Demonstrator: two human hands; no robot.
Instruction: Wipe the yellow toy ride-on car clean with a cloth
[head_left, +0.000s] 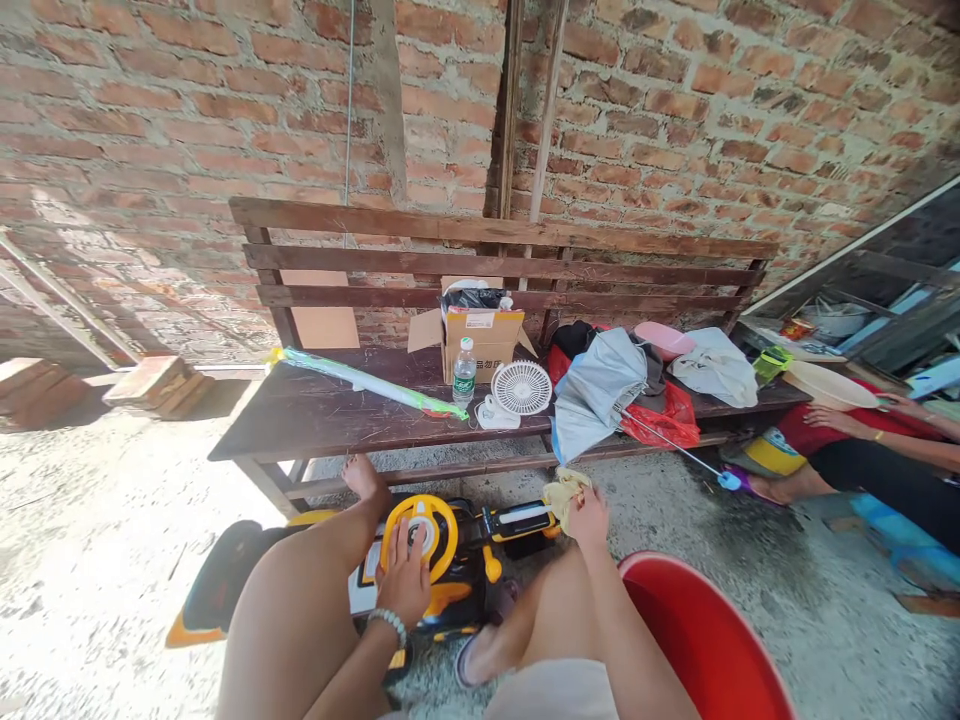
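your left hand point(405, 578): fingers spread flat on the yellow steering wheel point(418, 534) of the toy ride-on car point(450, 570), between your legs. your right hand point(589, 515): closed on a yellowish cloth point(562, 492), apparently touching the car's front end. red basin point(705, 640) beside your right leg.

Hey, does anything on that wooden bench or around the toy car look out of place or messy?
The grey umbrella lies half folded, hanging off the bench edge, its handle reaching the floor. The left hand rests on the toy car's steering wheel; the right hand grips a yellowish cloth.
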